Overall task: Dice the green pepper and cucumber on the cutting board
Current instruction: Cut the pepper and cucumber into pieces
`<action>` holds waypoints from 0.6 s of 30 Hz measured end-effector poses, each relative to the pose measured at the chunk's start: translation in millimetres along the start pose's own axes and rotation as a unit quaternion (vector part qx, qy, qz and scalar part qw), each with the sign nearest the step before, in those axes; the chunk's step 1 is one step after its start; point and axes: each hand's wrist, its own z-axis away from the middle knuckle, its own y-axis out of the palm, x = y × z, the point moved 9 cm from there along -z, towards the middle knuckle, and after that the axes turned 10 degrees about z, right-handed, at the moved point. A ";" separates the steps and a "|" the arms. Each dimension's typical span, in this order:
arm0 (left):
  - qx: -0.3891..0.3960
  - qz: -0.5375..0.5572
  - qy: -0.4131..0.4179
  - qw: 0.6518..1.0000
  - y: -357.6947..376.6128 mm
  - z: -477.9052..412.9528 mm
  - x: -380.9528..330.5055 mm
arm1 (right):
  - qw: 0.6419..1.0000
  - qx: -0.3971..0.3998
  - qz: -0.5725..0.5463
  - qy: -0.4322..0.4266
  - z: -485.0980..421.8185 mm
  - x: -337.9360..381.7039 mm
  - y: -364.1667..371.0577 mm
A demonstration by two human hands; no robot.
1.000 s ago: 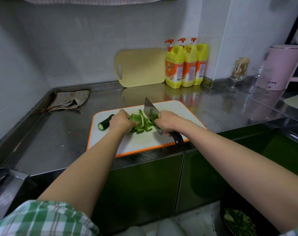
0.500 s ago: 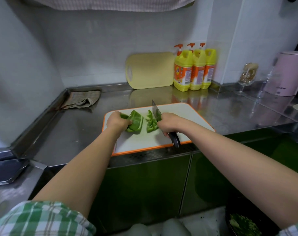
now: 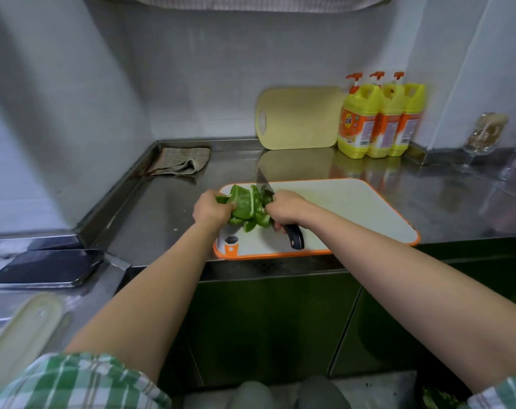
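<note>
A white cutting board with an orange rim (image 3: 354, 208) lies on the steel counter. Green pepper pieces (image 3: 248, 208) are bunched at its left end. My left hand (image 3: 211, 209) grips the pepper pile from the left. My right hand (image 3: 286, 209) holds the black-handled knife (image 3: 293, 236), its blade (image 3: 264, 184) pointing away and pressed against the right side of the peppers. The cucumber is not visible; my left hand covers that spot.
A folded cloth (image 3: 180, 162) lies at the back left. A yellow board (image 3: 299, 118) and three yellow detergent bottles (image 3: 379, 121) stand against the wall. A glass (image 3: 484, 134) is at far right. A dark phone (image 3: 47, 265) and pale lid (image 3: 18, 335) lie at left.
The camera view swung left. The split pepper pieces have been pushed together into one bunch between my left hand and the knife blade, nearer the board's left end.
</note>
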 end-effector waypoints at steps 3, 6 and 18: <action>-0.007 0.034 -0.009 0.999 -3.5 -0.2 1.0 | 0.999 -0.042 -0.010 0.003 -2.2 -5.6 -7.0; -0.005 0.074 -0.023 0.997 -1.8 -1.5 3.6 | 0.999 -0.041 -0.014 0.000 1.9 -8.7 -8.8; 0.053 0.157 -0.010 0.986 77.3 35.5 -45.4 | 0.978 -0.138 -0.156 -0.006 14.0 -86.2 -58.9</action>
